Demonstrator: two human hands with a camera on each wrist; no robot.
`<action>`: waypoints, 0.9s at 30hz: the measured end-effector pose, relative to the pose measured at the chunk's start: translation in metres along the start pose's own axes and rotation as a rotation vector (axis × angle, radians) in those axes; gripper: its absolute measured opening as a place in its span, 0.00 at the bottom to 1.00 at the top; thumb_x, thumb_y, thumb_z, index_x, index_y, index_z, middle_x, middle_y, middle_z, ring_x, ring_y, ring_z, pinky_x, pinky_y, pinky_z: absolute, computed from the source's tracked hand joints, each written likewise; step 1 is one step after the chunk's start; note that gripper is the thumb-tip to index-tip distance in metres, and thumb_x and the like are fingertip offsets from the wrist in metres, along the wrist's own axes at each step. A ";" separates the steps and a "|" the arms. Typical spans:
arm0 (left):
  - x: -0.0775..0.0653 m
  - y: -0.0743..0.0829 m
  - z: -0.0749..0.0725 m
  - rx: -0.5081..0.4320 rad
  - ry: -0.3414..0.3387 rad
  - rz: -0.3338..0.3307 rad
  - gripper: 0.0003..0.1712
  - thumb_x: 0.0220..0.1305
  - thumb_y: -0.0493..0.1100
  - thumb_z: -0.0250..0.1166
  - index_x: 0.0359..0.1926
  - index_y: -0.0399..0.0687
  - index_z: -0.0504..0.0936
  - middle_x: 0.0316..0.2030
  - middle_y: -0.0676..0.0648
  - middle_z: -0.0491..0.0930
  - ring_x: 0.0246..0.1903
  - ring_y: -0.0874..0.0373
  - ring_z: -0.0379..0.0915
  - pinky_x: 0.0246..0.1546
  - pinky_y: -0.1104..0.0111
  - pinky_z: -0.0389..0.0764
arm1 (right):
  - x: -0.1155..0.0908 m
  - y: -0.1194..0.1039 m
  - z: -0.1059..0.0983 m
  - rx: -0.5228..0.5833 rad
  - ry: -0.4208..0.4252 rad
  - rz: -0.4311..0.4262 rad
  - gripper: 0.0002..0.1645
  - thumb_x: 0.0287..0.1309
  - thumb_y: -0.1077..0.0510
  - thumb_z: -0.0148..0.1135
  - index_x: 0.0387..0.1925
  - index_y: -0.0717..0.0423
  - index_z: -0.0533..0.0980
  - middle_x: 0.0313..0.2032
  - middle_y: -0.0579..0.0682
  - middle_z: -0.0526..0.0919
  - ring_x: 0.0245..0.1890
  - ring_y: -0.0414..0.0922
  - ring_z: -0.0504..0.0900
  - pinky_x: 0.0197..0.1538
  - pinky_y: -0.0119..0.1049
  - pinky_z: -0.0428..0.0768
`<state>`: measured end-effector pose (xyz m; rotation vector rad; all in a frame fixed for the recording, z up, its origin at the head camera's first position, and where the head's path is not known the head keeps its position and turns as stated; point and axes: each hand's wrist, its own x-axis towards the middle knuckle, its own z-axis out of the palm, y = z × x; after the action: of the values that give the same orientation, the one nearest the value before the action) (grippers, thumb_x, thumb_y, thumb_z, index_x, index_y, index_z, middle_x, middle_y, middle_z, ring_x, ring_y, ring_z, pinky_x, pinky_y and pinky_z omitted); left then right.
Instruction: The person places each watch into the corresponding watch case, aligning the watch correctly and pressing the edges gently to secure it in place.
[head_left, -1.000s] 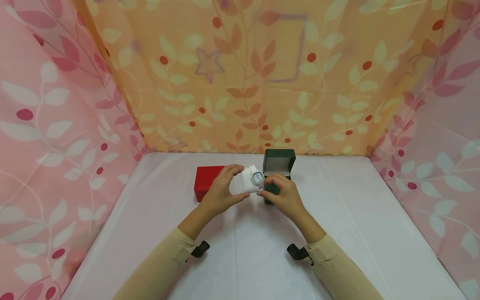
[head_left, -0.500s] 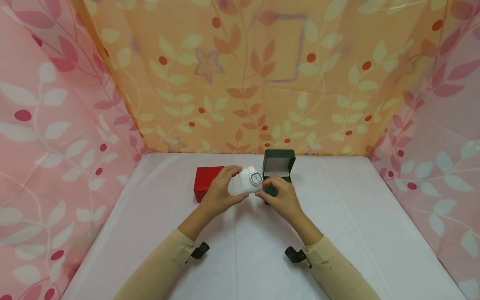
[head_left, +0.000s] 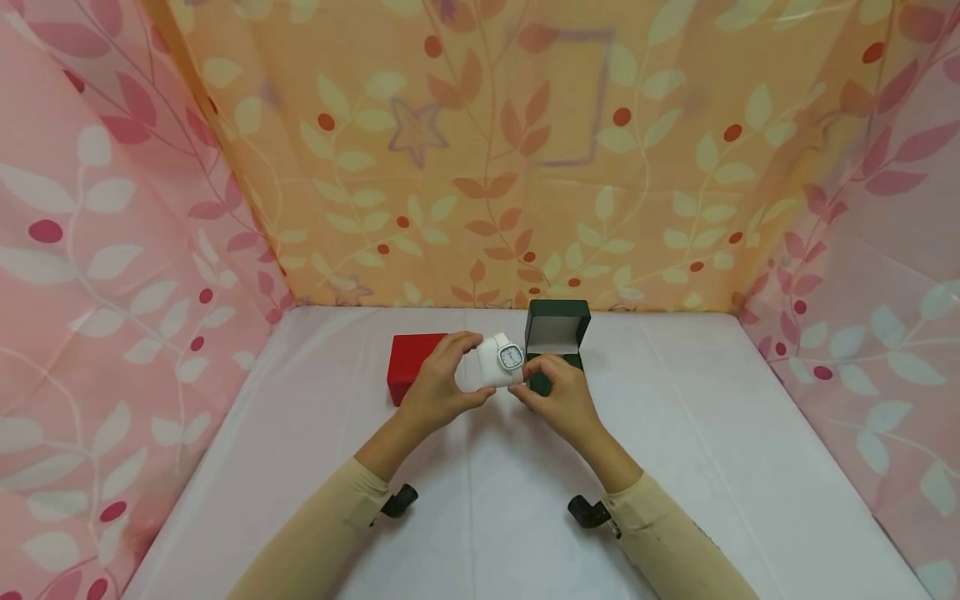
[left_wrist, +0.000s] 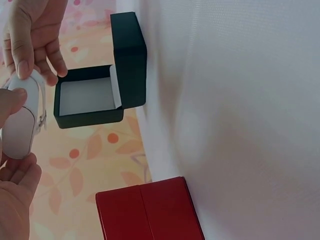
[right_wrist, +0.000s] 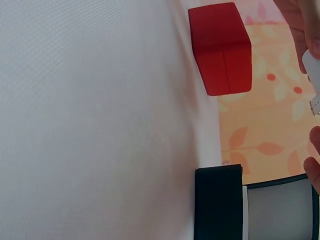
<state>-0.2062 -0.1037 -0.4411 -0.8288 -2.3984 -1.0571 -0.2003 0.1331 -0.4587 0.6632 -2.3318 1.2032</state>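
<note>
A white wristwatch [head_left: 511,357] with a squarish face is wrapped round a white cushion [head_left: 488,367], lifted above the table in the head view. My left hand [head_left: 438,387] grips the cushion's left side between thumb and fingers. At the other end my right hand [head_left: 566,404] pinches the cushion and strap, its thumb lying over that end in the left wrist view. The strap's metal buckle [left_wrist: 42,119] shows at the cushion's side there. Part of the right hand's grip lies outside the right wrist view.
Behind the right hand stands a dark green box [head_left: 557,307] with its lid raised and pale lining showing. A closed red box [head_left: 408,362] sits behind the left hand. Patterned cloth [head_left: 480,167] walls in the white-covered table [head_left: 465,533].
Both hands have drifted slightly left with the watch and cushion, the right hand a little more than the left. The two boxes stay in place.
</note>
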 end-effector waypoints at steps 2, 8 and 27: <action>0.000 0.001 0.000 0.008 0.001 -0.002 0.47 0.47 0.44 0.85 0.67 0.44 0.72 0.64 0.49 0.72 0.61 0.55 0.73 0.58 0.59 0.83 | -0.001 0.000 0.002 -0.001 -0.002 0.007 0.15 0.48 0.56 0.83 0.33 0.51 0.82 0.36 0.44 0.84 0.44 0.42 0.83 0.48 0.47 0.82; 0.000 0.001 0.001 0.006 0.006 -0.005 0.47 0.47 0.42 0.84 0.68 0.44 0.72 0.65 0.48 0.72 0.63 0.54 0.72 0.58 0.59 0.83 | -0.002 -0.001 0.006 -0.018 0.001 0.013 0.15 0.49 0.54 0.83 0.34 0.51 0.82 0.36 0.44 0.84 0.44 0.42 0.83 0.46 0.48 0.82; -0.002 -0.002 -0.006 -0.089 -0.066 0.085 0.49 0.50 0.41 0.83 0.72 0.48 0.69 0.68 0.48 0.72 0.63 0.51 0.75 0.61 0.61 0.80 | 0.010 0.009 -0.024 0.053 -0.251 -0.107 0.46 0.49 0.55 0.82 0.70 0.50 0.72 0.66 0.50 0.75 0.68 0.51 0.72 0.69 0.56 0.73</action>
<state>-0.2055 -0.1099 -0.4396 -1.0017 -2.3620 -1.1264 -0.2101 0.1557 -0.4462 0.9961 -2.4349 1.1967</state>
